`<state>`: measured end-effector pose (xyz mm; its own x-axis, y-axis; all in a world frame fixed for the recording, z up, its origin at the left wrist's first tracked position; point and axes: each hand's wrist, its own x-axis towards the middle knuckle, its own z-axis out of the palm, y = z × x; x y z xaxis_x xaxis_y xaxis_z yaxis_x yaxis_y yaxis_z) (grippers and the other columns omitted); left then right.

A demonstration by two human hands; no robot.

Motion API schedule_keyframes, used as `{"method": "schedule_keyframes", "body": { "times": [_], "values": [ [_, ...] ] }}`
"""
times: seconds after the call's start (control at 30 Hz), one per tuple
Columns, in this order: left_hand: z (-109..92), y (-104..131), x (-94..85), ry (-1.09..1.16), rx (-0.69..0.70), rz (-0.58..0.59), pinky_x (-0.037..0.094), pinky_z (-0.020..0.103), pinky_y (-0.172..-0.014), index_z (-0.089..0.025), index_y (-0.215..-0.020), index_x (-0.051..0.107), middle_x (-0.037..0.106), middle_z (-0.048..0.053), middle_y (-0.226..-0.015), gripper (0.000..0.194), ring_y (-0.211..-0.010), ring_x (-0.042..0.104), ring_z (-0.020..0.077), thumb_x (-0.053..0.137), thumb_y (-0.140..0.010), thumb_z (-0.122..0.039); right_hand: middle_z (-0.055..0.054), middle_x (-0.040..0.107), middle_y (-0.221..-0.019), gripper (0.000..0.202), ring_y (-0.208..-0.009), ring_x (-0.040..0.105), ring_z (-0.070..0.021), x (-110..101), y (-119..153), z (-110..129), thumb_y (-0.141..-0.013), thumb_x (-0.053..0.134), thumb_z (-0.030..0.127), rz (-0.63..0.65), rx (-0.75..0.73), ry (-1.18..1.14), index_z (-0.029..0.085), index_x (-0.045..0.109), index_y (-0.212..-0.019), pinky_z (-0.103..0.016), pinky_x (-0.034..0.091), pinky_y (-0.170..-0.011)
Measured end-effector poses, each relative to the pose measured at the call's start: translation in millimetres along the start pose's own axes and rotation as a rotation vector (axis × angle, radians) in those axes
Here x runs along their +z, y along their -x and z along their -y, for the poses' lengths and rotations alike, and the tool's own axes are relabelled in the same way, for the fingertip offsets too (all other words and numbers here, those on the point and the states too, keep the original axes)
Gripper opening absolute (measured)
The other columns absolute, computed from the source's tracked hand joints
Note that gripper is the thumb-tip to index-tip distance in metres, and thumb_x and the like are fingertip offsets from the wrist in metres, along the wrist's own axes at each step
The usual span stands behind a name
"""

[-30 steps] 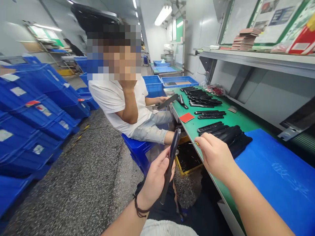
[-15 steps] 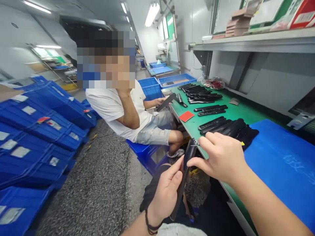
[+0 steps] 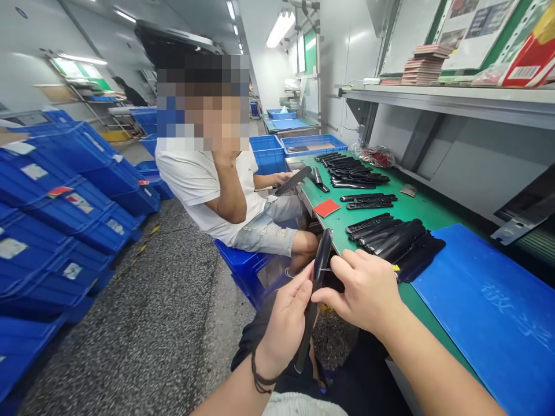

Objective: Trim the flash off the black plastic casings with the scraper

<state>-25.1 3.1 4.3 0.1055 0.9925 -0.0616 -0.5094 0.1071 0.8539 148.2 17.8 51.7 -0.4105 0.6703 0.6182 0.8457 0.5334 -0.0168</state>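
Note:
My left hand (image 3: 288, 318) is wrapped round a long, glossy black part (image 3: 323, 260), held slanting above my lap beside the table edge. Close against the part's right side is my right hand (image 3: 364, 289), its fingers curled and its thumb touching or nearly touching the part. A thin tool or strip seems to show between those fingers and the part, too small to make out. Several similar black parts (image 3: 390, 237) lie fanned out on the green table (image 3: 416, 207), with a small yellow item (image 3: 396, 268) just beyond my right hand.
A blue mat (image 3: 489, 289) covers the near table corner. A red card (image 3: 326, 208) lies at the edge. A seated person (image 3: 195, 179) holds a black part on the left. Blue crates (image 3: 65, 196) are stacked far left; a shelf (image 3: 455, 95) overhangs the table.
The view has shifted slightly. Both hands and the black part appear a little further left in the picture, and my right hand sits lower along the part.

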Motion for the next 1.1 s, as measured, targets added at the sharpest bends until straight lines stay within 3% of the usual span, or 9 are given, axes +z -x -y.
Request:
{"method": "schedule_keyframes", "body": {
  "times": [0.1,0.3,0.47,0.53,0.67,0.8,0.9,1.1],
  "values": [
    [-7,-3,4.1,-0.139,0.096,0.043,0.046,0.036,-0.117,-0.018,-0.125,0.079,0.075,0.012,-0.132,0.037,-0.135,0.062,0.0302,0.074,-0.095,-0.039,-0.002,0.053,-0.071,0.063,-0.065,0.043,-0.017,1,1,6,-0.101,0.042,0.078,0.026,0.005,-0.04,0.021,0.056,-0.078,-0.034,0.022,-0.062],
    [-13,-6,4.3,-0.045,0.055,0.014,0.057,0.034,-0.094,-0.017,-0.124,0.078,0.079,0.009,-0.099,0.036,-0.11,0.07,0.029,0.076,-0.093,-0.035,-0.003,0.055,-0.071,0.061,-0.065,0.044,-0.0173,4,1,13,-0.102,0.043,0.075,0.037,-0.033,-0.066,0.021,0.056,-0.077,-0.034,0.022,-0.063],
    [-18,-10,4.8,-0.109,0.09,0.032,0.056,0.03,-0.086,-0.017,-0.128,0.076,0.077,0.011,-0.114,0.04,-0.103,0.069,0.0256,0.071,-0.096,-0.041,-0.003,0.054,-0.07,0.059,-0.066,0.041,-0.0183,6,1,17,-0.107,0.04,0.068,-0.002,-0.071,-0.056,0.021,0.056,-0.076,-0.035,0.022,-0.063],
    [-20,-12,6.2,-0.118,0.084,0.058,0.055,0.029,-0.082,-0.017,-0.128,0.076,0.077,0.01,-0.109,0.04,-0.095,0.069,0.0235,0.069,-0.098,-0.043,-0.004,0.053,-0.07,0.058,-0.067,0.039,-0.0191,7,1,18,-0.109,0.037,0.066,-0.019,-0.089,-0.039,0.021,0.056,-0.075,-0.036,0.021,-0.064],
    [-24,-14,8.2,-0.11,0.097,0.054,0.051,0.026,-0.071,-0.015,-0.11,0.079,0.072,0.005,-0.085,0.032,-0.074,0.062,0.017,0.069,-0.098,-0.043,-0.004,0.053,-0.072,0.061,-0.069,0.039,-0.0204,9,2,20,-0.11,0.03,0.066,-0.028,-0.112,-0.025,0.021,0.057,-0.079,-0.037,0.02,-0.065],
    [-28,-15,7.6,-0.002,0.06,0.056,0.047,0.026,-0.063,-0.015,-0.105,0.08,0.066,0.003,-0.072,0.024,-0.068,0.058,0.0175,0.074,-0.094,-0.036,-0.004,0.053,-0.072,0.064,-0.069,0.037,-0.0205,9,2,22,-0.108,0.028,0.071,-0.016,-0.115,-0.05,0.021,0.058,-0.08,-0.037,0.02,-0.065],
    [-28,-15,6.9,0.032,0.041,0.07,0.043,0.025,-0.06,-0.015,-0.103,0.079,0.061,0.001,-0.067,0.022,-0.065,0.054,0.0165,0.075,-0.093,-0.034,-0.004,0.052,-0.071,0.063,-0.069,0.037,-0.0206,10,3,22,-0.109,0.029,0.069,-0.029,-0.121,-0.053,0.021,0.057,-0.078,-0.037,0.02,-0.065],
    [-28,-16,9.9,-0.084,0.082,0.066,0.036,0.022,-0.055,-0.014,-0.087,0.069,0.053,-0.002,-0.068,0.035,-0.06,0.041,0.0093,0.072,-0.095,-0.047,-0.004,0.051,-0.07,0.061,-0.068,0.036,-0.0202,13,4,24,-0.11,0.031,0.065,-0.064,-0.116,-0.029,0.021,0.056,-0.076,-0.038,0.018,-0.065]
  ]
}}
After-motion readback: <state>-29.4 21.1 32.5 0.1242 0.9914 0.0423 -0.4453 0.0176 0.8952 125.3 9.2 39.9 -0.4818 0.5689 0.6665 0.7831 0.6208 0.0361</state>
